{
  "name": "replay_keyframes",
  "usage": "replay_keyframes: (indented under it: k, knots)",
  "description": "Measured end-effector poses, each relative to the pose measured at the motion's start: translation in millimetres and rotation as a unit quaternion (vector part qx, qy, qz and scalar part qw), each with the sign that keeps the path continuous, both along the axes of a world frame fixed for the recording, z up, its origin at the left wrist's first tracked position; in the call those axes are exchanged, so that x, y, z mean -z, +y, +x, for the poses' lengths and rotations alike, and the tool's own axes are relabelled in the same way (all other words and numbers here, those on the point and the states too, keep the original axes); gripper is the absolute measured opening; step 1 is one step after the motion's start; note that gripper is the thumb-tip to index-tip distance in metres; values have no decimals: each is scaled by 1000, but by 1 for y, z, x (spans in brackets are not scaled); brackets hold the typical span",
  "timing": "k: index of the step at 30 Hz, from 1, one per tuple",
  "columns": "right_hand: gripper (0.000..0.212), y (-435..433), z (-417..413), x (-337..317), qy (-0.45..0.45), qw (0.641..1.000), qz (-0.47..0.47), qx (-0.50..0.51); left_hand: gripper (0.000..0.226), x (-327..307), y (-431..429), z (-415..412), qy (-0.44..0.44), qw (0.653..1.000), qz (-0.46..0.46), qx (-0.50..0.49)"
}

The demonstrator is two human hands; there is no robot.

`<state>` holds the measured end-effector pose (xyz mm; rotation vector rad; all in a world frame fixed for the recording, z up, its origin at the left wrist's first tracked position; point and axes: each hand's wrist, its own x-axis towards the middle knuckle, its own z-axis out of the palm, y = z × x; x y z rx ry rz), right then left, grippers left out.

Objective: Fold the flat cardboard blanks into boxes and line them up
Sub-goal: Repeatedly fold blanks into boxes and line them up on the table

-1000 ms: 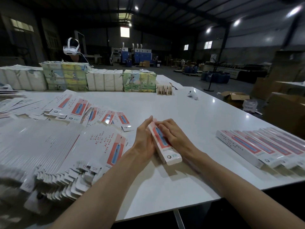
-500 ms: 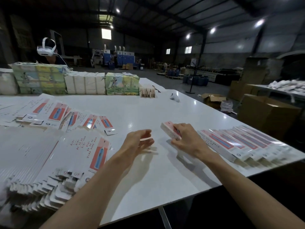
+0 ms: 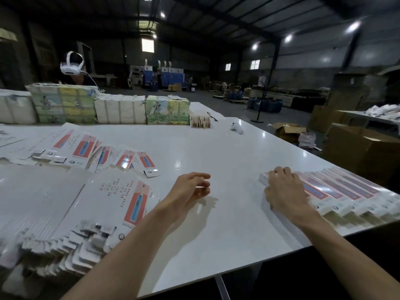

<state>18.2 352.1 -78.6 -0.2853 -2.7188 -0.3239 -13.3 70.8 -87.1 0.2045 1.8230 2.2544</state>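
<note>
left hand: centre of the frame, just above the bench. Fingers loosely bent and pointing right, nothing in them, so it's basically relaxed and free.

right hand: right of centre, palm down on a folded box. Thumb runs down the box's left side and the fingers curl over the top near the far end, so it's got hold of it.

folded box: lying flat on the bench, only its far left corner peeks out from under the hand. It sits right against the left end of the row.

row of boxes: lower right of the frame, long white boxes with red and blue panels, side by side and touching, running toward the right edge of the bench.

flat blanks: big fanned stack at lower left, printed side up on the top one, well apart from the row.

loose blanks: spread out further back at left, overlapping each other.

wrapped bundles: lined up along the far edge of the bench, upper left, some white and some with green-yellow prints.

white controller: sitting alone on the far part of the bench.

person in a white headset: upper left, behind the bundles.

brown cartons: right edge of the frame, off the bench.
</note>
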Motion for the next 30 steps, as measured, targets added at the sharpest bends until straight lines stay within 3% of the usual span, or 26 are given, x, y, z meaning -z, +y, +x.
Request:
replay_keyframes:
  k: [3,6,10,12,15,19,21,24,30]
  knots:
    - [32,-41,-21,-7,70,989,-89,-93,26,3,1,-2,23,999,-39,-2]
    - [30,-94,-40,-11,96,946,-246,-187,26,4,4,-3,66,991,-112,-27]
    - [29,-133,-51,6,81,917,-333,-204,22,-2,2,-2,126,960,-236,-84]
    - [31,-132,-56,12,74,915,-340,-203,20,-10,-4,-1,179,897,-380,-137]
    - [30,-122,-61,15,78,914,-347,-198,24,-36,-22,6,216,761,-589,-164]
    - [27,-121,-64,20,80,899,-383,-196,53,-68,-52,21,119,610,-771,-140]
    - [25,-121,-66,21,83,893,-395,-200,75,-74,-66,29,62,562,-813,-137]
    - [23,-120,-68,22,78,882,-419,-200,85,-71,-83,38,21,537,-832,-137]
    - [21,-117,-68,22,67,863,-458,-202,72,-75,-99,39,31,546,-822,-161]
